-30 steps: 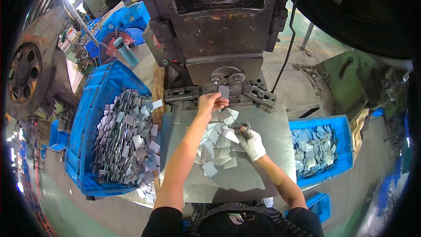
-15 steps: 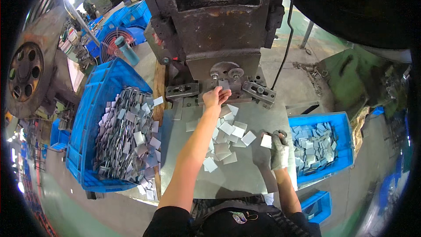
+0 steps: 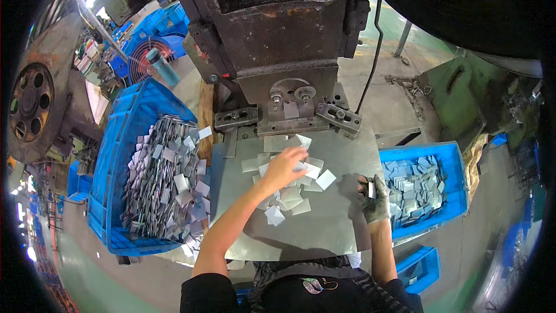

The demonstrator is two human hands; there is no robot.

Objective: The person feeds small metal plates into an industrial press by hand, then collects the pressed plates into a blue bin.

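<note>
My bare left hand is over a loose pile of small square metal plates on the steel table. Its fingers and thumb are apart, with a plate showing between them. At the table's right side, my gloved right hand is closed on a metal plate, held upright at the fingertips. Beyond the pile stands a press. Another metal plate sits in the press's die, with neither hand touching it.
On the left a big blue crate is heaped with plates. A smaller blue bin with more plates stands at the right. Clamps flank the die. Behind the left crate are a bottle and a fan.
My left hand has left the die and come back to the pile, and a plate now shows in the die. The plate in my right hand has turned edge-on.
</note>
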